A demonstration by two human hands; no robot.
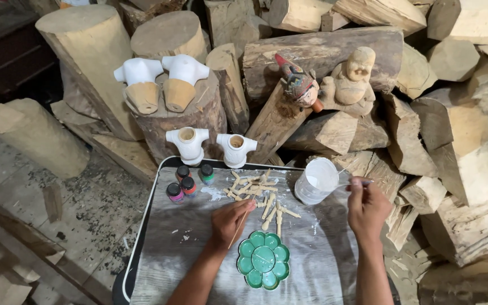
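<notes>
- Fingers, left hand (230, 221): curled shut around a thin wooden stick (238, 227) that slants down toward 7 o'clock from the fist.
- Fingers, right hand (366, 207): pinched closed on a slim brush handle (352, 183); its tip end points toward 10 o'clock at the translucent plastic cup (317, 179). Whether the bristles touch the cup cannot be told.
- Head view, work surface: tray table (199, 254) with a grey streaked top and a dark rim.
- Green flower-shaped palette (264, 260): at 5 o'clock from the left hand, just beside it, wells apparently bare.
- Loose small wooden limb pieces (258, 195): scattered at 12 to 1 o'clock from the left hand, between the hands.
- Four small paint bottles (187, 182): at 10 o'clock from the left hand, near the tray's far left edge.
- Two white torso carvings (210, 144): at the tray's far edge, upright.
- Two more white-and-bare torsos (162, 79): on a stump behind.
- Painted figure (297, 85) and unpainted seated figure (352, 79): on the log pile at 12 o'clock.
- Handling note, as a judgement: keep the stick gripped near its upper end and steady the cup's side, since the cup looks light and easily tipped.
</notes>
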